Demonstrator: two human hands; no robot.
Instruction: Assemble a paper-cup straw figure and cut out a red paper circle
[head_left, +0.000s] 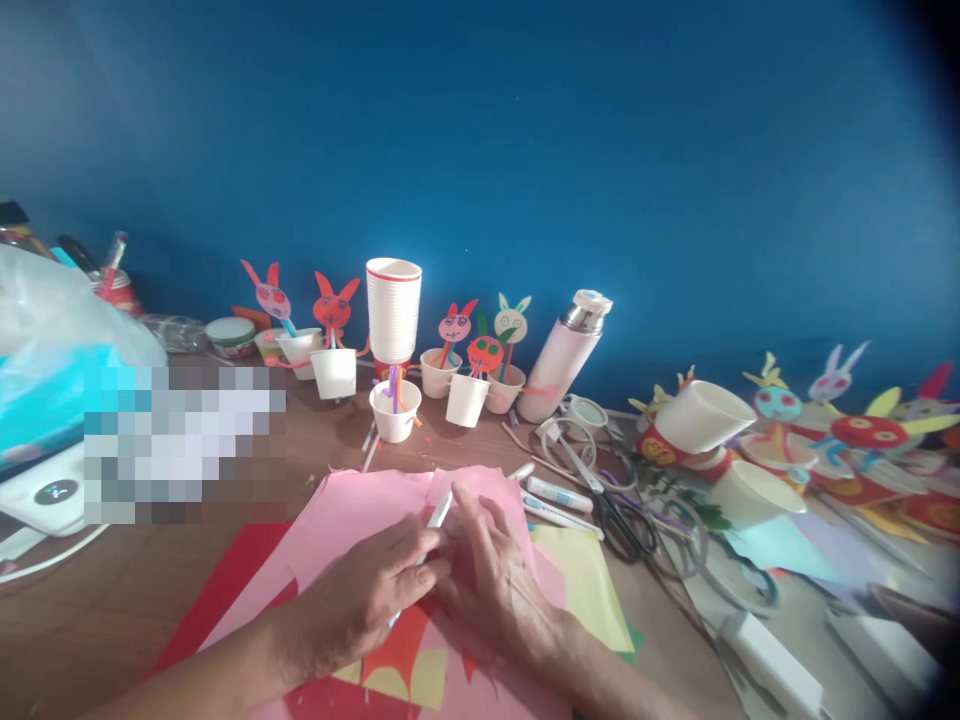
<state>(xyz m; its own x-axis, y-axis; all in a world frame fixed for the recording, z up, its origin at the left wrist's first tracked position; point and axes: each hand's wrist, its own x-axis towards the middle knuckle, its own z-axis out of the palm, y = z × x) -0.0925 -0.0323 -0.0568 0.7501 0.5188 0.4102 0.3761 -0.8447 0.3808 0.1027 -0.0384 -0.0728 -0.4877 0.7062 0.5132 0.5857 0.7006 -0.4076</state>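
Observation:
My left hand point(360, 590) is closed around a slim white pen-shaped tool point(439, 508), which slants up and away across the fingers. What kind of tool it is, I cannot make out. Beside it my right hand point(499, 590) lies with fingers stretched forward over the pink paper point(360, 500), close to the tool; part of its fingers is hidden. Below the hands are cut orange paper point(397, 655) and yellow scraps point(429, 680). Red paper point(232, 570) sticks out under the pink sheets on the left, and a yellow sheet point(592, 580) on the right.
Behind the paper stand cups with paper rabbit figures point(335, 372), a cup stack point(394, 310) and a leaning thermos point(562, 360). Right of the paper lie black-handled scissors point(630, 530), a glue stick point(559, 494) and coiled cable point(686, 540). More cup figures point(780, 445) crowd the right; a power bank point(45, 495) lies left.

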